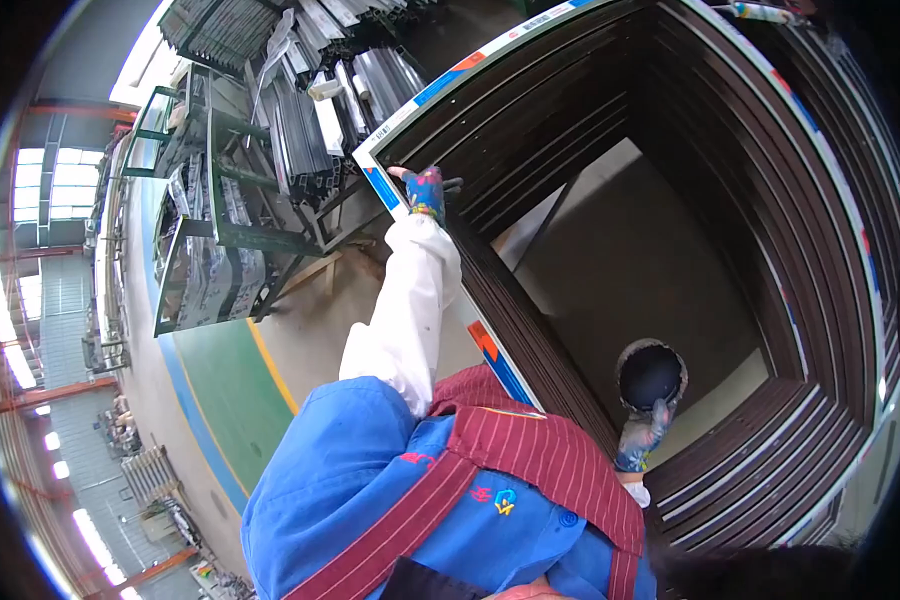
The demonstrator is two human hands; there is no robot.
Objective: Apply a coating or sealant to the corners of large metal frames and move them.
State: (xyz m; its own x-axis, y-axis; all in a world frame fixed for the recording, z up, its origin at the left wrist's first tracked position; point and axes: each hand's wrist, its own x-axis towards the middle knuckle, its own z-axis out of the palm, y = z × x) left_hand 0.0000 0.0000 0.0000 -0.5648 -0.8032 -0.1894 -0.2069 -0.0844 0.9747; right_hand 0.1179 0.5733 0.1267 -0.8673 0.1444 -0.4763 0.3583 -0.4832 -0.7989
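Saw, filling the right, a stack of dark brown frames (738, 215), edged with white strips patched blue and red. Noted at far left a green rack (255, 238), just beside bundled grey metal profiles (300, 130). Found the gloved left hand (425, 192) at the stack's far left corner; could not tell its grip as open or closed. Saw the gloved right hand (641, 442), grip closed on the near edge of a round dark object (652, 377), seen against the frames' opening, near right.

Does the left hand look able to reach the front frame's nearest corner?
Probably yes: the left hand is at the edge of the front frame, near that corner, with nothing visible between.
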